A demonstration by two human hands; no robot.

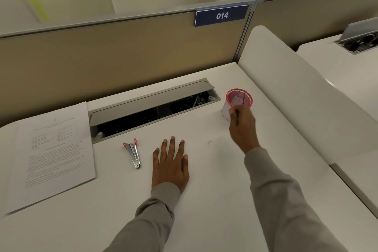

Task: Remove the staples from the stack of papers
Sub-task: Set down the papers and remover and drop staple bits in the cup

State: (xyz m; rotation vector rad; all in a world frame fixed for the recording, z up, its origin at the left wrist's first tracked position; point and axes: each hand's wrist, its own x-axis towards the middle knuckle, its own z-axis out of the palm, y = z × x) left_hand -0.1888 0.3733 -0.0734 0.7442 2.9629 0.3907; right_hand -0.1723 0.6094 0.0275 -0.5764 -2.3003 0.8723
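I see a person at a white table, with both arms in grey sleeves stretched forward. The left hand lies flat on the table, palm down, with the fingers straight and a little spread. It holds nothing.

Near it, on its left side, lies a small silver metal tool with pink plastic ends. It looks like a stapler or a staple remover, and no hand touches it. The stack of white printed papers lies flat at the far left of the table, well apart from both hands.

The right hand is lifted above the table and reaches to a round pink wire-mesh cup, which stands upright at the right rear of the table. The fingers of this hand are curled in front of the cup, just under its rim. I cannot tell if they pinch something small or only touch the cup.

Between the two hands, a tiny bent piece of wire lies on the table.

Behind the hands, a long grey cable tray is sunk into the table with its lid raised. On the beige partition behind it hangs a blue sign with the number 014.
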